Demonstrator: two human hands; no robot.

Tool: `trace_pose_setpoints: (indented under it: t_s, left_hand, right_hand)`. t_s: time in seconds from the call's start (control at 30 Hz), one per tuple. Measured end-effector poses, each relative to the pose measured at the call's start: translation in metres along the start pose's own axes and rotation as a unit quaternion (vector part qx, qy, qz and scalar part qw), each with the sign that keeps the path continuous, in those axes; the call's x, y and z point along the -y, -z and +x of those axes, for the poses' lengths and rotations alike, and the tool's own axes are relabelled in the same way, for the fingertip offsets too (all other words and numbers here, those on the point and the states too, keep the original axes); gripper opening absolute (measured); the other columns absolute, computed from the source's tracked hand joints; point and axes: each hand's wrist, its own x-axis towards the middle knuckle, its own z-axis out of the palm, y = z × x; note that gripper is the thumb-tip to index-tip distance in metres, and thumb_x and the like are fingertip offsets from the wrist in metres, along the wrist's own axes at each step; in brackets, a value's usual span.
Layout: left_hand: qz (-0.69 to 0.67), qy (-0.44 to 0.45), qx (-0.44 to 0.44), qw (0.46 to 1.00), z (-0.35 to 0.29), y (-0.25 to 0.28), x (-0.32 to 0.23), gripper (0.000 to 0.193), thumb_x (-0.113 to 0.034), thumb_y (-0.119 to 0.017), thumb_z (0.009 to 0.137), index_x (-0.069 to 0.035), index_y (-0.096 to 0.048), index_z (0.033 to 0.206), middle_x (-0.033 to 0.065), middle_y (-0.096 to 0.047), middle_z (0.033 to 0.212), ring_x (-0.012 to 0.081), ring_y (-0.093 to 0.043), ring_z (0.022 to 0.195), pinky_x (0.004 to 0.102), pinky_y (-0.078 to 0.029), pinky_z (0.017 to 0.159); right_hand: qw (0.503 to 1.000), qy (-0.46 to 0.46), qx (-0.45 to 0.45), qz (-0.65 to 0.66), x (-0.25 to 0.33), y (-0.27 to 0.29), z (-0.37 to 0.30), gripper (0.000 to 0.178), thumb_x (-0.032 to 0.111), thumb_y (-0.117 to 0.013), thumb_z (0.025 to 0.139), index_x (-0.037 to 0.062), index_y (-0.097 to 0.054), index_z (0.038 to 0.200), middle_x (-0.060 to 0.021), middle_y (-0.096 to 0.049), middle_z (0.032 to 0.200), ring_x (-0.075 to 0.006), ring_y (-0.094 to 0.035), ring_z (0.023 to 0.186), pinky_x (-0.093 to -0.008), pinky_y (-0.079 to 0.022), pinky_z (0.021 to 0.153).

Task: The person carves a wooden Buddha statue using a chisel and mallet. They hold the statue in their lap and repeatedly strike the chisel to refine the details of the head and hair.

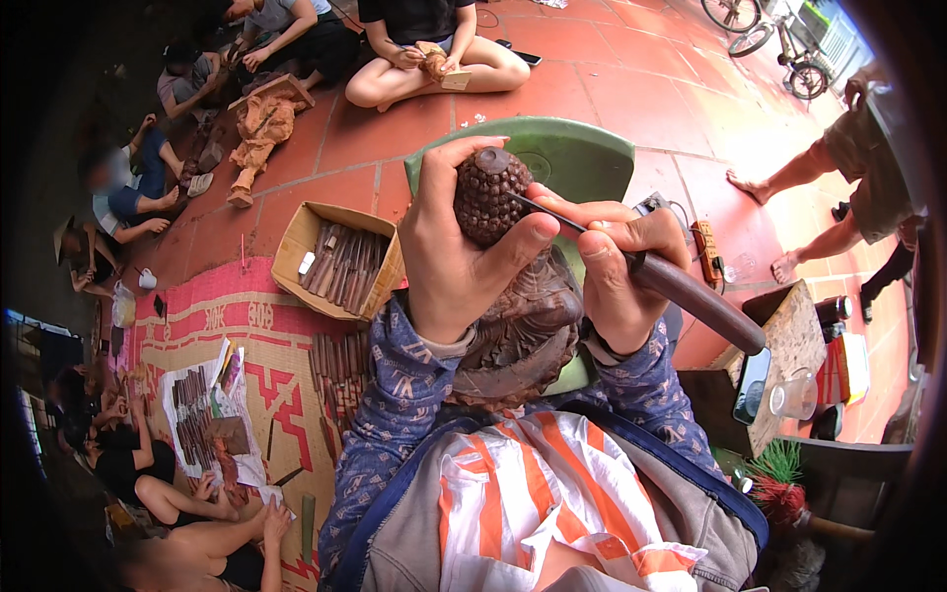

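Note:
In front of me a dark brown carved wooden statue (528, 331) rests upright, its rounded head (485, 202) covered in rows of small knobs. My left hand (449, 252) is wrapped round that head, fingers behind it and thumb along its near side. A carving chisel (702, 304) is gripped in my right hand (631, 252), its thick dark wooden handle slanting down to the right. The thin metal blade runs up to the left, its tip at the knobs on the head's right side. My right fingers lie along the blade. Behind the statue sits a green plastic chair (592, 148).
A cardboard box (291, 252) of wooden-handled tools stands left, with more tools (340, 370) on the patterned mat (207, 345). At right, a wooden box (789, 331) bears a phone (753, 380) and a clear cup (792, 398). Several people sit around on the tiles; one stands right.

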Motion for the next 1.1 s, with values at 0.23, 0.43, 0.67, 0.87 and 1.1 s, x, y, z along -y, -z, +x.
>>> trace_pose_setpoints:
  t_s: [0.23,0.43,0.67,0.87,1.1]
  left_hand:
    - [-0.017,0.005,0.001,1.0,-0.001,0.0,0.0,0.071,-0.055,-0.075,0.074,-0.004,-0.051,0.116,0.0119,-0.062,0.097,0.0215,-0.066,0.085,0.0319,-0.053,0.072]
    - [0.0,-0.017,-0.002,1.0,0.0,0.001,0.005,0.072,-0.056,-0.075,0.073,-0.004,-0.051,0.117,0.0112,-0.063,0.094,0.0213,-0.066,0.082,0.0311,-0.054,0.07]
    - [-0.004,-0.021,-0.004,1.0,-0.001,0.001,0.003,0.073,-0.057,-0.074,0.073,-0.004,-0.05,0.117,0.0108,-0.064,0.092,0.0214,-0.067,0.081,0.0314,-0.054,0.068]
    - [0.007,-0.013,-0.005,1.0,-0.001,0.0,0.0,0.074,-0.059,-0.072,0.073,-0.004,-0.05,0.118,0.0102,-0.065,0.089,0.0217,-0.068,0.081,0.0318,-0.054,0.068]
    - [-0.009,-0.008,-0.009,1.0,-0.003,-0.001,0.003,0.08,-0.061,-0.075,0.067,-0.005,-0.051,0.118,0.0105,-0.063,0.092,0.0222,-0.067,0.08,0.0325,-0.054,0.069]
  right_hand:
    - [0.994,0.049,0.034,-0.089,0.001,-0.001,-0.004,0.022,0.009,-0.06,0.092,0.0032,-0.04,0.096,-0.0363,-0.062,0.098,-0.0477,-0.063,0.099,-0.0564,-0.051,0.087]
    - [0.996,0.05,0.02,-0.071,0.001,-0.003,-0.004,0.023,0.011,-0.061,0.092,0.0035,-0.04,0.095,-0.0371,-0.062,0.098,-0.0477,-0.063,0.098,-0.0563,-0.051,0.086]
    - [0.991,0.062,0.023,-0.119,0.005,-0.004,-0.005,0.021,0.008,-0.061,0.091,0.0032,-0.041,0.095,-0.0363,-0.063,0.097,-0.0472,-0.063,0.098,-0.0549,-0.051,0.086]
    - [0.982,0.134,-0.022,-0.131,0.0,-0.012,-0.001,0.022,-0.006,-0.073,0.077,-0.0045,-0.051,0.082,-0.032,-0.066,0.094,-0.0372,-0.068,0.093,-0.0377,-0.058,0.074]
    - [0.999,0.044,0.025,-0.015,0.008,-0.002,0.008,0.023,-0.006,-0.068,0.082,-0.0009,-0.045,0.079,-0.0333,-0.065,0.097,-0.0414,-0.065,0.099,-0.0476,-0.055,0.084]
